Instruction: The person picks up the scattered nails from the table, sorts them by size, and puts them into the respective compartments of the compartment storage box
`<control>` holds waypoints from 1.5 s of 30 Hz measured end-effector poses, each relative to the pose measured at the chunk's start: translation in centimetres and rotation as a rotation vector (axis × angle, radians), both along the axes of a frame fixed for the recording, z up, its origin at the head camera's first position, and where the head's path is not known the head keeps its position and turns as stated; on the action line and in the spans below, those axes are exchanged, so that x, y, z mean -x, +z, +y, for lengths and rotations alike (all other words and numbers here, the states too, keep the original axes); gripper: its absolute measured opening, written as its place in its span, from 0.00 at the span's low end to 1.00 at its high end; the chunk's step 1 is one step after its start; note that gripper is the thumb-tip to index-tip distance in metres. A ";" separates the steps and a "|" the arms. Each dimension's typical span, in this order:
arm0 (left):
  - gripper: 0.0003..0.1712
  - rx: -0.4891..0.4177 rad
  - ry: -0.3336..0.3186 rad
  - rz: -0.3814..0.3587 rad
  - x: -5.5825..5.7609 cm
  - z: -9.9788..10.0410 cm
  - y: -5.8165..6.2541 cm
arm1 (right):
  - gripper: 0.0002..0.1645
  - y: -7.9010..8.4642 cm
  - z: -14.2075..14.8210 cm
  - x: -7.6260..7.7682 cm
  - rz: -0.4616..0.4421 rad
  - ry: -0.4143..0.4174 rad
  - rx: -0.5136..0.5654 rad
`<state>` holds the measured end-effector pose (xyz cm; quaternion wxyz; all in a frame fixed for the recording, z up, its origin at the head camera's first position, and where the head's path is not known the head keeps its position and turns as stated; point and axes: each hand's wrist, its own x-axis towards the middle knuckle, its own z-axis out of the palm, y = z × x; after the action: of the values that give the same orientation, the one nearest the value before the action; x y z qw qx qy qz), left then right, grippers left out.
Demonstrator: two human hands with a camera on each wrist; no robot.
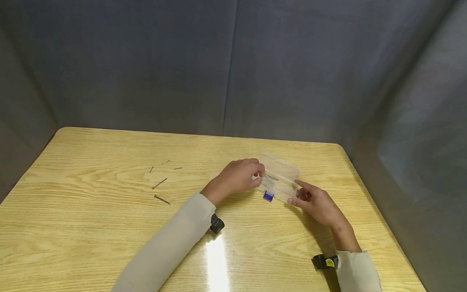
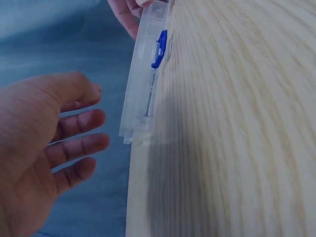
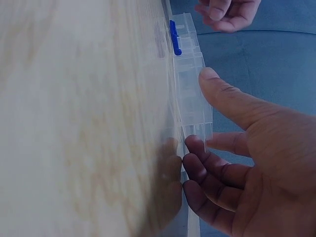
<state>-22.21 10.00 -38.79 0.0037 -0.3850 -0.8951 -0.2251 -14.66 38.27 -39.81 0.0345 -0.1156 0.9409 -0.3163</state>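
Plastic box [image 1: 286, 188], clear and light, sits on the right part of the counter [image 1: 91, 231] with its lid [image 1: 280, 164] swung up on the far side and its blue latch [image 1: 268, 196] sticking out toward me. At least one nail [image 2: 148, 101] lies inside, toward the left end.

My right hand [image 1: 321, 205] is bent round the right end of the box, thumb at the near corner and fingers at the end, in what looks like a light hold. My left hand [image 1: 240, 176] is just beside the left end, fingers loosely curved, with a gap before the thumb and nothing that I can make out between them.

Five loose nails [image 1: 159, 183], two long and three short, lie well apart from the box, over on the left. Grey curtains [image 1: 157, 69] hang behind the counter.

As I judge it, the box is the weak point: so little weight could slide or tip if my left hand knocks the wall while my right grips so lightly, and the nail would spill. A bump on the raised lid might drop it onto my fingers. My left sleeve [image 1: 171, 243] could also brush the nearest long nail and send it rolling if I swing that arm low.
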 end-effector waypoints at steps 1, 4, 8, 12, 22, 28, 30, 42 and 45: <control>0.06 0.003 -0.003 0.001 -0.1 -0.2 0.0 | 0.40 0.0 0.0 0.0 -0.001 0.000 -0.003; 0.05 0.003 -0.011 0.009 -0.3 -0.6 0.0 | 0.41 0.0 0.0 -0.1 -0.002 0.000 -0.012; 0.04 -0.003 -0.010 0.009 -0.7 -1.3 0.0 | 0.41 0.0 0.0 -0.1 -0.001 0.001 -0.021; 0.03 0.000 -0.022 -0.009 -1.2 -2.0 -0.1 | 0.41 0.0 0.0 -0.1 -0.010 -0.001 -0.019; 0.04 0.056 -0.006 0.031 -2.7 -4.0 0.1 | 0.42 0.0 0.0 0.0 -0.010 -0.005 -0.018; 0.04 0.076 0.010 0.024 -3.3 -5.5 0.2 | 0.42 -0.1 0.3 -0.1 -0.006 0.002 -0.020; 0.04 0.083 0.016 0.021 -3.4 -6.1 0.2 | 0.42 -0.1 0.4 -0.2 -0.003 0.004 -0.024; 0.04 0.026 0.051 -0.002 -4.7 -10.5 -0.2 | 0.42 -0.1 0.4 -0.4 -0.006 0.003 -0.028; 0.03 0.015 0.058 0.000 -5.0 -12.0 -0.5 | 0.42 -0.2 0.4 -0.3 -0.005 0.000 -0.036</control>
<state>-17.18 -1.97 -39.26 0.0074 -0.3589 -0.9075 -0.2179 -14.36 38.68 -39.96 0.0391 -0.1142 0.9463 -0.2999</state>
